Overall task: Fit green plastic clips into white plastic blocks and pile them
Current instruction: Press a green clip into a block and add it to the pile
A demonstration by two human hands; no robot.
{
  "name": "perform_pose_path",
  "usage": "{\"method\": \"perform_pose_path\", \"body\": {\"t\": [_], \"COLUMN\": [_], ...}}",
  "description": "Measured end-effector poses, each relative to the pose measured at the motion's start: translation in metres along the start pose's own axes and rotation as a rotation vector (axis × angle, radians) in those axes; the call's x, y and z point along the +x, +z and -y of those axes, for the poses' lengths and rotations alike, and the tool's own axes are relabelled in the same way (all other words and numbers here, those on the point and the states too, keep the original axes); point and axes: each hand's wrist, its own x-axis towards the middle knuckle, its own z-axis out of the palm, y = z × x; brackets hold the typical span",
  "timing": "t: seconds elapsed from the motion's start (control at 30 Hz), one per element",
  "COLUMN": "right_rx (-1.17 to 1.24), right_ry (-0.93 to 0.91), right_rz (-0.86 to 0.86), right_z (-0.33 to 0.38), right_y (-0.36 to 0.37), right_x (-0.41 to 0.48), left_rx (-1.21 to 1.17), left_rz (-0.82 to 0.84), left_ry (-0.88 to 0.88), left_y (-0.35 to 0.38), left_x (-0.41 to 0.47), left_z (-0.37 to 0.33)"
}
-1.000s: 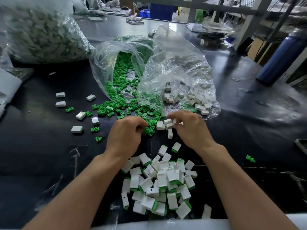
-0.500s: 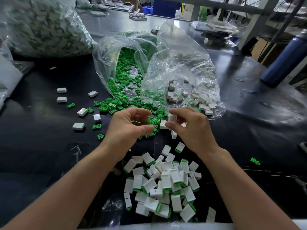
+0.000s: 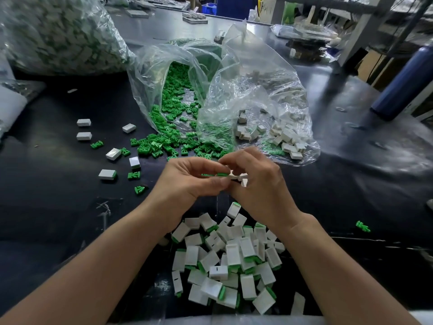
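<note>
while the left hand (image 3: 185, 184) pinches a green clip (image 3: 222, 174), the right hand (image 3: 262, 186) grips white blocks (image 3: 241, 178) touching that clip, both above the pile of fitted blocks (image 3: 232, 261) on the black table (image 3: 58, 207).

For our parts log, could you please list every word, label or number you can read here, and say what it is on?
None can be read.
The green packet and cardboard boxes at the back are too blurred.
The clear bags, white blocks and blue bottle show no print.
</note>
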Motion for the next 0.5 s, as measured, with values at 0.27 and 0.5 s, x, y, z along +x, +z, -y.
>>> {"method": "perform_pose_path", "body": {"t": [0.27,0.5], "right_rx": [0.037,0.051], "right_ry": [-0.060,-0.140], "right_rz": [0.025,-0.042], "right_z": [0.0024,0.0062], "right_y": [-0.0043,-0.0026], "right_x": [-0.0004,-0.0008], "left_rx": [-0.054,-0.035], "left_rz": [-0.052,-0.014], "left_ry": [-0.080,-0.078], "left_y": [-0.0042,-0.0040], "left_x": [0.0027,0.0017], "left_z": [0.0030,0.0006]}}
